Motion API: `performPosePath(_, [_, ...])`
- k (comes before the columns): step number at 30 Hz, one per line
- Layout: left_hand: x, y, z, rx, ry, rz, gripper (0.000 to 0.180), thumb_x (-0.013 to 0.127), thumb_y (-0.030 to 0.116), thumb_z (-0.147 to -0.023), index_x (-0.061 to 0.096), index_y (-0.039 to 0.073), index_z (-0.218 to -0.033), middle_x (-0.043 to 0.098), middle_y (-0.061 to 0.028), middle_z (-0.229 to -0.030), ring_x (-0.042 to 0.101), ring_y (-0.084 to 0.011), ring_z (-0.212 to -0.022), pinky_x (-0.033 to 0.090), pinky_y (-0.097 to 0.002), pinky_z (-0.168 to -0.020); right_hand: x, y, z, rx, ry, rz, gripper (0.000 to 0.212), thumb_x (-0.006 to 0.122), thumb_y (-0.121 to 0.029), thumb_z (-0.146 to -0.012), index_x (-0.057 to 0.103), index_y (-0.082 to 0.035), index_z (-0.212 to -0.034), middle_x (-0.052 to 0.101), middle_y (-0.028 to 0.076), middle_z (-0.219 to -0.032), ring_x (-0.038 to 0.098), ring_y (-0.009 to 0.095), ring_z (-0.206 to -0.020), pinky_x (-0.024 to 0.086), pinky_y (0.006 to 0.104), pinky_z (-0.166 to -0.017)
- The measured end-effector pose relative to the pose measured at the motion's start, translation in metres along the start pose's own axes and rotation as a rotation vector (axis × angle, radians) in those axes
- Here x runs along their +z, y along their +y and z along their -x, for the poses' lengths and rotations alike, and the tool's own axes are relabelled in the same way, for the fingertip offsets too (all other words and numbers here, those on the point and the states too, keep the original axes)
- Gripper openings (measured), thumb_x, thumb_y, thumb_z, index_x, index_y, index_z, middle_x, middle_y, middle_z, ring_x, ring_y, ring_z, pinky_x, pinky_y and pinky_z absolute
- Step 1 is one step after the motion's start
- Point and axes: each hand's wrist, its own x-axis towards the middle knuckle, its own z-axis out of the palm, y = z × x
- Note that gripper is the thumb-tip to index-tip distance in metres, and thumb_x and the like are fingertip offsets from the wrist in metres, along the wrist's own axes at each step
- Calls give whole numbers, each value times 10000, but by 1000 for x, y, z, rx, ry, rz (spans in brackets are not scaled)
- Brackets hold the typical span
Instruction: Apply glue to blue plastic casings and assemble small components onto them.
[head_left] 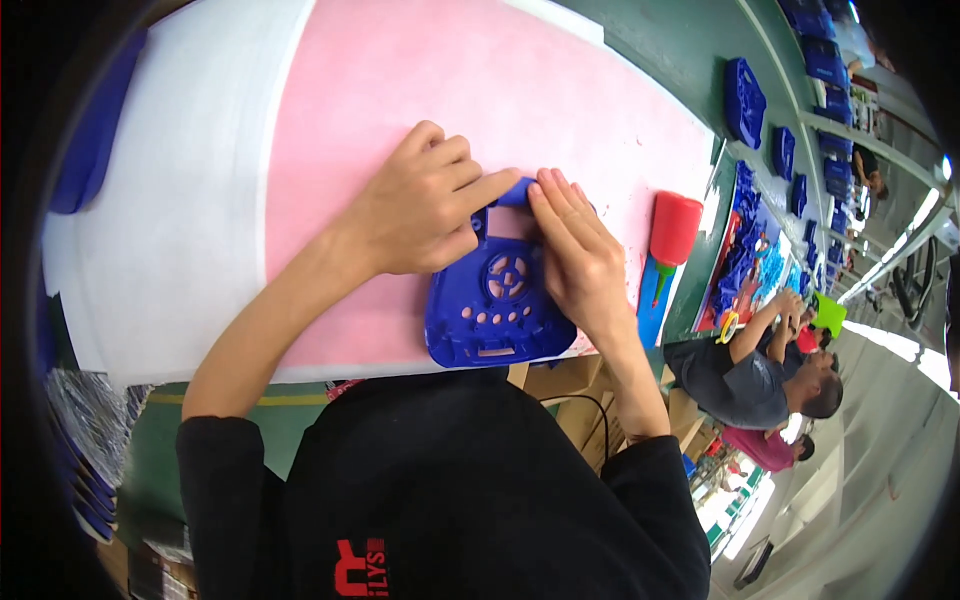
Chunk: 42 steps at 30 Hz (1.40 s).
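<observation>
A blue plastic housing (455, 305) with a round grille, a row of small holes and a rectangular opening lies on the pink sheet before me. My left hand (425, 205) is at its far left edge, index finger stretched to the far rim, the other fingers curled. My right hand (578, 250) lies along its right side, fingers straight and together, the tips at the far edge. Whether the left fingers pinch some small part there is hidden. To the right of my right hand is a red squeeze bottle (676, 228) with a green nozzle pointing toward me.
The pink sheet (400, 60) lies over white paper (190, 130) on a green table (670, 40). More blue housings (744, 103) and a pile of blue parts (738, 245) line the right. Co-workers (745, 385) sit further right. Plastic-wrapped items (95, 430) stand at lower left.
</observation>
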Motion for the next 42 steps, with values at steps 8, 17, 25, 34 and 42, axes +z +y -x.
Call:
performPosePath(8, [-21, 4, -7, -60, 69, -43, 657, 643, 157, -646, 522, -40, -1260, 639, -104, -797, 585, -259, -772, 403, -394, -801, 0, -14, -5, -3, 570, 9, 689, 582, -77, -825, 318, 130, -1427, 342, 354, -1468, 309, 476, -1403, 223, 533, -1165])
performPosePath(17, [2, 10, 2, -71, 42, -106, 639, 639, 170, -714, 492, -50, -1296, 602, -119, -878, 574, -259, -817, 396, -408, -790, -19, 11, -43, 58, -218, 37, 328, 746, -141, -738, 670, -1, -1024, 678, 180, -941, 670, 318, -814, 529, 394, -707])
performPosePath(25, [-47, 8, -23, -391, 534, 306, 311, 555, 33, -825, 542, 1, -1134, 568, -92, -805, 561, -252, -785, 433, -401, -847, -81, 194, -70, 665, 157, -390, 263, 762, -234, -804, 708, 24, -801, 651, 61, -681, 572, 125, -568, 446, 288, -522])
performPosePath(34, [-212, -31, 62, -393, 571, -632, 405, 585, -39, -691, 605, 18, -1092, 600, -126, -983, 569, -292, -930, 445, -392, -899, -72, 204, -81, 825, 222, -901, 301, 594, -269, -918, 657, 17, -992, 674, 127, -871, 676, 203, -729, 582, 316, -673])
performPosePath(42, [-280, -71, 156, -569, -60, -1156, 640, 733, 113, -665, 505, -25, -1246, 505, -225, -1299, 447, -390, -1246, 274, -564, -1058, -85, 49, 58, 585, 20, -1012, 195, 554, -137, -934, 648, 29, -974, 655, 58, -767, 632, 106, -668, 511, 235, -606])
